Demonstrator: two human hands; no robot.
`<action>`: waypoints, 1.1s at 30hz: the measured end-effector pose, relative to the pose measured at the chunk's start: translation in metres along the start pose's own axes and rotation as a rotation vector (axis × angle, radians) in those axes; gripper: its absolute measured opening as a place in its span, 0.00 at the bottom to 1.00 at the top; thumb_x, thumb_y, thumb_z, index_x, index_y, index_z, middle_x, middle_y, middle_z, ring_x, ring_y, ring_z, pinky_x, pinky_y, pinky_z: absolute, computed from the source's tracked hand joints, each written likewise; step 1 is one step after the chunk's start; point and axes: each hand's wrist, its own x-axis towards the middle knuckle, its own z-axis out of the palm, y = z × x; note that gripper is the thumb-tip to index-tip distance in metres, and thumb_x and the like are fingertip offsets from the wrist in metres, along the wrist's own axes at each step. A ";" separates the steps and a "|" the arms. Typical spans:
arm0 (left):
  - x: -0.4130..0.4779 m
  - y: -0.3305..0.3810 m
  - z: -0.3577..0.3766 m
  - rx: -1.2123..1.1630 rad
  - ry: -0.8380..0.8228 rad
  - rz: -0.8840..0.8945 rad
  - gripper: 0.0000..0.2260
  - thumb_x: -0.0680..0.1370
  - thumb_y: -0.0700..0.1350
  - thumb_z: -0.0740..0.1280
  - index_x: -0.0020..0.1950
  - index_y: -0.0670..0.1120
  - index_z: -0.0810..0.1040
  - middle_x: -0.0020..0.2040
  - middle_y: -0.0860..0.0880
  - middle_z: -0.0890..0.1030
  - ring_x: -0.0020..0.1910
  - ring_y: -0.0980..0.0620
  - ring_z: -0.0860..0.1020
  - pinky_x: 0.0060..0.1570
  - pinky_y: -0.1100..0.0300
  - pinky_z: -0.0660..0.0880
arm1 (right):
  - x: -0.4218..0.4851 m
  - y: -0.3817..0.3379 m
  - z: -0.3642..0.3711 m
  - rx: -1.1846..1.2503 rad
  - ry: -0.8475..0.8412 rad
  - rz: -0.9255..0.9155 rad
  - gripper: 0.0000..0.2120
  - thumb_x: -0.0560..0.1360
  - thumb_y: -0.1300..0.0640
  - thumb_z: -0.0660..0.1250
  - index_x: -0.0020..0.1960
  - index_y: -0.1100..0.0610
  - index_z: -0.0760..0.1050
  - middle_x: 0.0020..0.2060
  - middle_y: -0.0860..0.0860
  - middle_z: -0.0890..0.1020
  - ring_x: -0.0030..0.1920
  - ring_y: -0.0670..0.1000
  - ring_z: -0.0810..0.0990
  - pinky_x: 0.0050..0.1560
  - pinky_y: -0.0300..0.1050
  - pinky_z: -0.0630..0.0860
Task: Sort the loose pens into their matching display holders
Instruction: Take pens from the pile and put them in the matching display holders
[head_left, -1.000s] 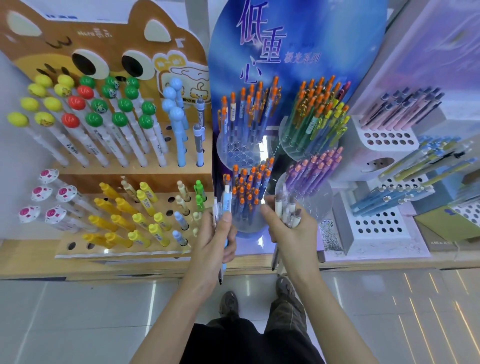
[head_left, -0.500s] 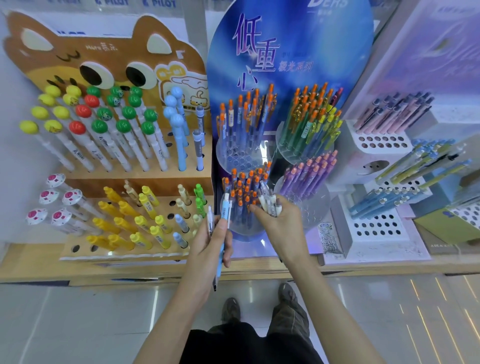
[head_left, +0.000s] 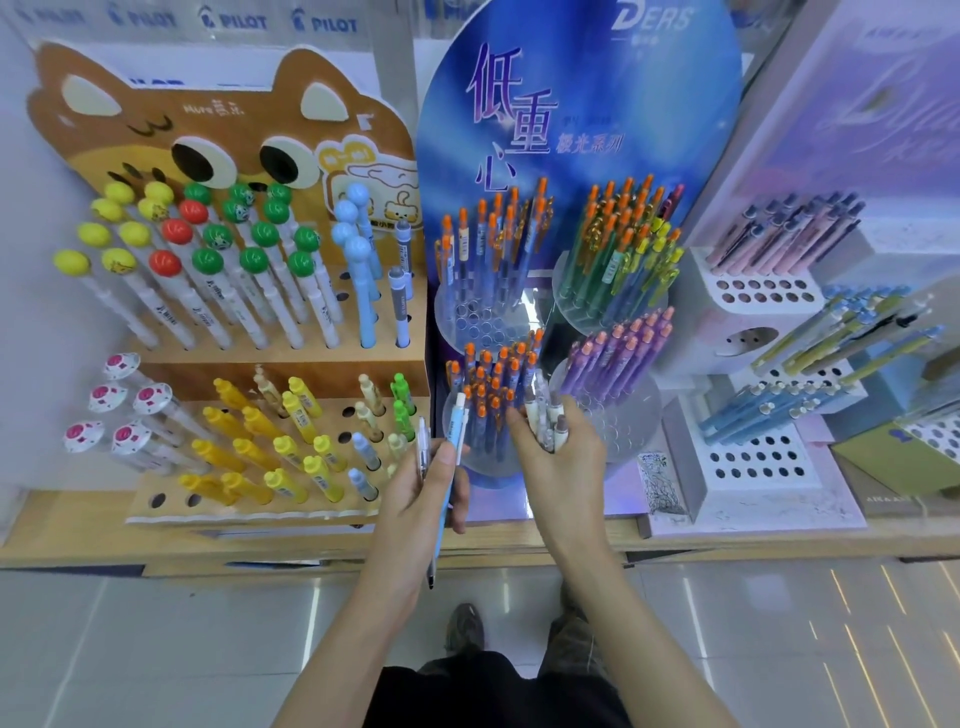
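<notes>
Shifting leftward since a second before, the right hand (head_left: 563, 467) had brought its bundle of pale white and grey pens (head_left: 545, 415) from in front of the round clear holder of purple pens (head_left: 621, 431) to the near rim of the round clear holder of orange-topped blue pens (head_left: 485, 465); the left hand (head_left: 421, 499) had kept much the same place; the view had tipped upward, showing more of the blue oval display board (head_left: 597, 104). The bundle's lower ends were hidden inside the right palm, and how many pens it held could not be counted; the right fingers (head_left: 519, 423) were curled closed round the bundle, whose tops stood just beside the orange-topped pens. The left fingers (head_left: 460, 493) and thumb were wrapped tight round a long light-blue pen (head_left: 453, 452) and a slim clear pen (head_left: 423, 441); the blue one's tip poked out below the hand, past the edge of the wooden table (head_left: 78, 530).
</notes>
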 end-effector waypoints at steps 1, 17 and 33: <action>0.000 0.000 0.000 0.007 -0.008 -0.001 0.18 0.74 0.59 0.61 0.48 0.45 0.77 0.31 0.52 0.74 0.29 0.54 0.70 0.31 0.61 0.70 | 0.000 -0.007 -0.004 0.060 -0.039 0.002 0.06 0.75 0.59 0.70 0.41 0.53 0.76 0.32 0.47 0.79 0.33 0.45 0.74 0.35 0.36 0.72; 0.017 0.021 0.062 -0.066 -0.525 -0.090 0.16 0.77 0.57 0.61 0.48 0.46 0.80 0.31 0.51 0.77 0.24 0.55 0.67 0.27 0.65 0.67 | 0.018 -0.028 -0.101 0.462 -0.431 0.215 0.05 0.72 0.58 0.70 0.42 0.60 0.78 0.30 0.59 0.69 0.23 0.48 0.62 0.25 0.38 0.63; 0.042 0.011 0.199 0.199 -0.350 0.061 0.22 0.72 0.62 0.60 0.36 0.43 0.69 0.25 0.52 0.72 0.26 0.56 0.70 0.32 0.68 0.69 | 0.070 0.043 -0.271 -0.183 0.478 0.073 0.11 0.73 0.51 0.72 0.38 0.58 0.80 0.30 0.48 0.82 0.34 0.50 0.80 0.35 0.48 0.73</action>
